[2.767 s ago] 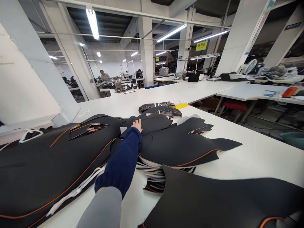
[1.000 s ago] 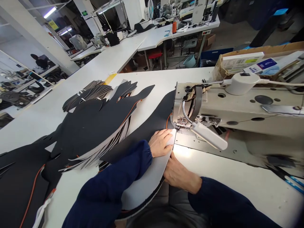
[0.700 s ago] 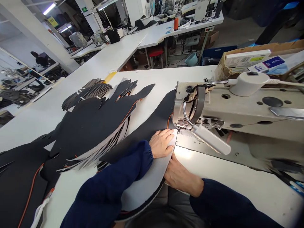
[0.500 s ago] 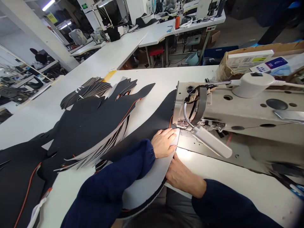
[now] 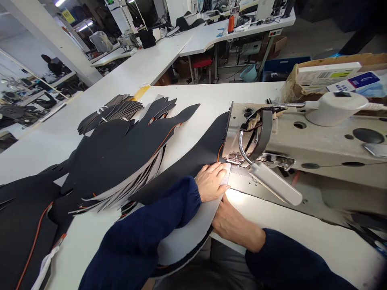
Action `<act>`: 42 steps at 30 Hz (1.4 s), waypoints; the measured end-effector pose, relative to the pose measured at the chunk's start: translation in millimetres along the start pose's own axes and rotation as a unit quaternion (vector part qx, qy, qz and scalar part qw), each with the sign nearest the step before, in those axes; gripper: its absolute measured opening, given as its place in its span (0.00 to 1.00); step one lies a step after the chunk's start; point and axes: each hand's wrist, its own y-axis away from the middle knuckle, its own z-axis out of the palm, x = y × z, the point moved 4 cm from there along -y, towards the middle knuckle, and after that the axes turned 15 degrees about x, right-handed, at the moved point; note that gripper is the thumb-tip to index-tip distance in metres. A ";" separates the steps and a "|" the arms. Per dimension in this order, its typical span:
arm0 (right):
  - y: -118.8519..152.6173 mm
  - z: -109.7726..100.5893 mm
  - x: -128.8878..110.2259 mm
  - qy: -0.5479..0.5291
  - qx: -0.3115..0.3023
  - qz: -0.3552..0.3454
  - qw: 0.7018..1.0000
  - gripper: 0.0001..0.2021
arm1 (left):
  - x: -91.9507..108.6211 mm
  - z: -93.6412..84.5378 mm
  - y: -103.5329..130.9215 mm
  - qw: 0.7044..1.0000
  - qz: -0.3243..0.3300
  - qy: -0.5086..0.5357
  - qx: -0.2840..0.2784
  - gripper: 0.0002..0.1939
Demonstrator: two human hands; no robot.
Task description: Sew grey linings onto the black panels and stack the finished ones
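A sewing machine (image 5: 302, 141) stands at the right, and its needle area and presser foot (image 5: 236, 157) sit at the edge of a fabric panel. The panel's dark grey face (image 5: 184, 169) stretches out to the left. Its light grey underside (image 5: 184, 245) is folded up and hangs over the table edge toward my lap. My left hand (image 5: 211, 182) lies flat on the light fabric just before the presser foot, fingers stretched out. Lower down, my right hand (image 5: 234, 221) grips the panel's right edge; its fingertips are partly hidden beneath the fabric.
Stacked dark panels with orange piping (image 5: 121, 157) lie left on the white table (image 5: 169, 90). A small lamp (image 5: 276, 183) on a bendable neck hangs before the machine head. Behind the machine stands a cardboard box (image 5: 293, 86) with packets. An orange thread cone (image 5: 231, 24) stands on a farther table.
The view has shifted slightly, so the machine and tables appear a little farther right. Both hands keep nearly the same places on the panel.
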 end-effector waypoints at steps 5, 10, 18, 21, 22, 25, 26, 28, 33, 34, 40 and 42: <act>1.0 3.0 6.6 -0.037 -0.016 0.001 0.999 0.13 | -0.9 -0.6 -2.6 1.000 -0.009 -0.004 -0.001 0.25; 0.4 -1.4 5.6 -0.018 -0.019 0.001 1.000 0.14 | -1.6 -1.5 -4.9 1.000 -0.002 -0.006 0.004 0.25; 0.3 -3.6 0.4 0.028 -0.027 -0.014 0.999 0.14 | 1.7 -4.0 -5.5 1.000 -0.001 0.003 -0.020 0.27; -0.9 -5.6 -3.9 0.049 -0.033 -0.007 0.998 0.14 | 4.6 -1.4 -8.2 0.999 -0.013 0.010 -0.041 0.29; -1.2 -6.4 -8.2 0.059 -0.035 -0.002 0.998 0.13 | 5.4 -0.1 -9.8 0.999 -0.019 0.014 -0.048 0.28; 0.4 -7.7 -32.3 0.092 -0.015 0.024 0.995 0.10 | 7.0 1.9 -14.6 0.996 -0.040 0.034 -0.072 0.28; 2.1 -7.7 -43.2 0.101 0.005 0.035 0.994 0.11 | 7.5 1.2 -14.9 0.994 -0.048 0.042 -0.084 0.30; 7.4 -7.2 -65.9 0.107 0.065 0.055 0.991 0.16 | 10.1 -3.9 -11.3 0.991 -0.052 0.057 -0.109 0.36; 22.5 -1.6 -100.1 0.077 0.155 0.070 0.982 0.22 | 24.5 -30.3 23.8 0.987 -0.052 0.054 -0.144 0.35; 23.7 -0.2 -101.7 0.077 0.156 0.072 0.982 0.22 | 26.8 -34.2 31.8 0.985 -0.067 0.041 -0.152 0.35; 20.6 6.1 -96.9 0.117 0.127 0.067 0.983 0.22 | 37.8 -33.1 42.3 0.969 -0.097 0.002 -0.226 0.36; 19.3 8.7 -92.7 0.127 0.107 0.068 0.984 0.22 | 38.0 -28.7 34.7 0.967 -0.101 -0.006 -0.236 0.36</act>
